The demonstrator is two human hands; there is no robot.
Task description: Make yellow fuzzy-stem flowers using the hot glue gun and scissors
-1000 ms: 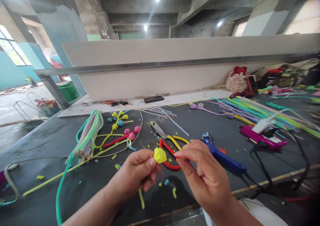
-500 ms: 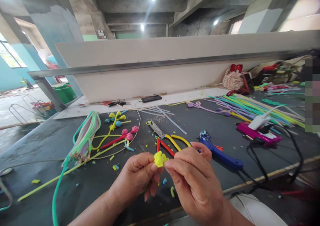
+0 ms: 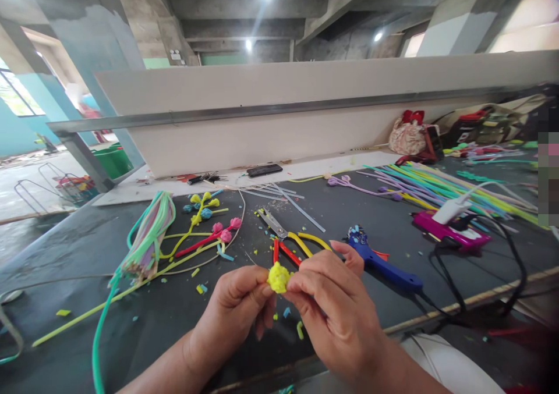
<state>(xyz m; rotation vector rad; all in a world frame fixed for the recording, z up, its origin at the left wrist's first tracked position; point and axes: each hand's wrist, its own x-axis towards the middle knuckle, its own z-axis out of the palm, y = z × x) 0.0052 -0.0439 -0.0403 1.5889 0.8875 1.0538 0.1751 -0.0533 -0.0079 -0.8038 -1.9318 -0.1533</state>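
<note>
A small crinkled yellow flower ball [image 3: 278, 277] sits between my two hands above the front of the table. My left hand [image 3: 238, 301] pinches its left side with thumb and forefinger. From the right, my right hand [image 3: 336, 306] grips its other side between thumb and fingertips. Just beyond lie pliers with red handles [image 3: 289, 253] and yellow-handled cutters [image 3: 301, 242], partly hidden behind my hands. A blue glue gun [image 3: 388, 269] with bits of scrap stuck about its nozzle lies right of my right hand.
A bundle of pastel strips [image 3: 151, 237] lies left, beside pink flower stems [image 3: 225, 231] and yellow-and-blue ones [image 3: 201, 210]. A magenta power strip [image 3: 452, 231] with cords and a fan of coloured strips [image 3: 437, 190] lie right. A phone [image 3: 264, 170] rests near the back board.
The yellow flower ball has turned slightly between my fingers and shifted a little left. My right hand has moved slightly left with it; both hands keep their pinch.
</note>
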